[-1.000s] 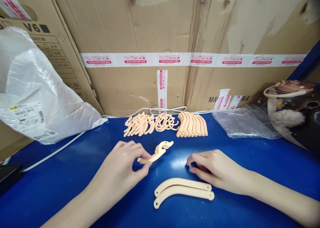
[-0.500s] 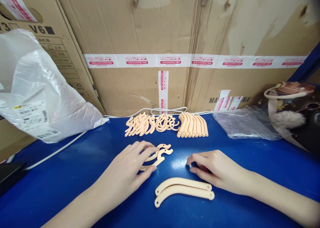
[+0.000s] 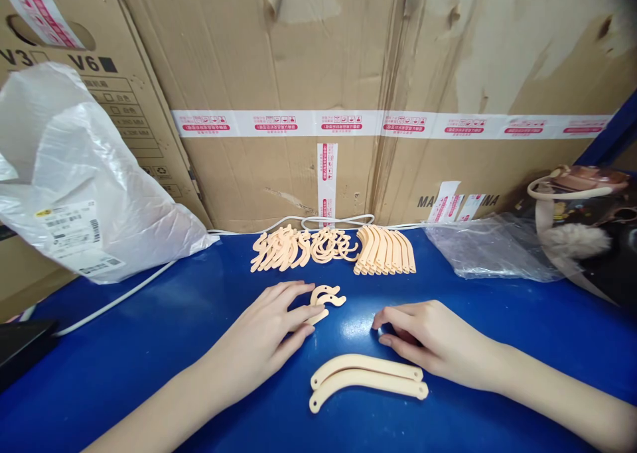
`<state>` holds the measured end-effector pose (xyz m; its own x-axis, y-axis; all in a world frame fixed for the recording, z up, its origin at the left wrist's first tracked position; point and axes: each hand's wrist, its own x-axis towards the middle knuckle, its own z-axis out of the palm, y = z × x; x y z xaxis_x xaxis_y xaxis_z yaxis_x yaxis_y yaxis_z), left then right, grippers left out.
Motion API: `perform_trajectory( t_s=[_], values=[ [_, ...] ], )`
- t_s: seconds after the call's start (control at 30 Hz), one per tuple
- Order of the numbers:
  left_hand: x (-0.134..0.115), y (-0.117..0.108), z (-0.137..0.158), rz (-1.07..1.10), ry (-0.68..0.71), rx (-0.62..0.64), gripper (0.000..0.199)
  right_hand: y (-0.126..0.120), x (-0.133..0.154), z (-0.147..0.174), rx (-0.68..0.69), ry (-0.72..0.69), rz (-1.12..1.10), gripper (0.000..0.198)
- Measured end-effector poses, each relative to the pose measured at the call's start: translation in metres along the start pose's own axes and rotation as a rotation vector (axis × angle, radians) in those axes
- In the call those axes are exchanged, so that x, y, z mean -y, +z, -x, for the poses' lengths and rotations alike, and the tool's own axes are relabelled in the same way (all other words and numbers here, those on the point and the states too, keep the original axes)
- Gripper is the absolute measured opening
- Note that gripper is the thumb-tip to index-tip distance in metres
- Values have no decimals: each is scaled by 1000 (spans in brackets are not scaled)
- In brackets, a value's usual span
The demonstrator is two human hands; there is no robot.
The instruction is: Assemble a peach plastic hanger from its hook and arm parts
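Observation:
My left hand (image 3: 263, 327) lies over two small hook-shaped, cream-coloured wooden pieces (image 3: 334, 300) on the blue table. Its fingers are spread, touching or just above the pieces, and hide much of them; thumb and forefinger stay apart. On the right, my right hand (image 3: 428, 337) rests on the table with loosely bent fingers. A gap shows between its thumb and forefinger, with nothing visible in it. Between and below the hands lie two long curved wooden strips (image 3: 368, 377), side by side, with holes at their ends.
Along the back of the blue table (image 3: 239, 406) lie a heap of wavy wooden pieces (image 3: 281, 249), ring-like pieces (image 3: 326, 246) and a row of curved strips (image 3: 385, 251). Behind stands a cardboard box (image 3: 279, 174). A white plastic parcel (image 3: 99, 194) sits left, a clear bag (image 3: 492, 247) right.
My left hand's fingers have shifted slightly and now cover more of the hook-shaped pieces. My right hand and the long strips stay in place; the view has moved a little.

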<state>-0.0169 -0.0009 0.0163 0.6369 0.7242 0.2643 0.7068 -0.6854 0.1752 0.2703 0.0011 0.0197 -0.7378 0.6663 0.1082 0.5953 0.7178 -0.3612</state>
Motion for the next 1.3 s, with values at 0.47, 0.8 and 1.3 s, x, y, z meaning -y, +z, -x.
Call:
perform_trajectory(
  t_s=[0.47, 0.8, 1.3],
  values=[
    [2, 4, -2, 4, -34, 53, 39, 1, -1, 1, 8, 21, 4, 17],
    [3, 5, 0, 5, -3, 58, 40, -3, 1, -4, -14, 81, -128, 18],
    [-1, 6, -2, 88, -43, 168, 52, -43, -15, -120, -102, 14, 547, 19]
  ],
)
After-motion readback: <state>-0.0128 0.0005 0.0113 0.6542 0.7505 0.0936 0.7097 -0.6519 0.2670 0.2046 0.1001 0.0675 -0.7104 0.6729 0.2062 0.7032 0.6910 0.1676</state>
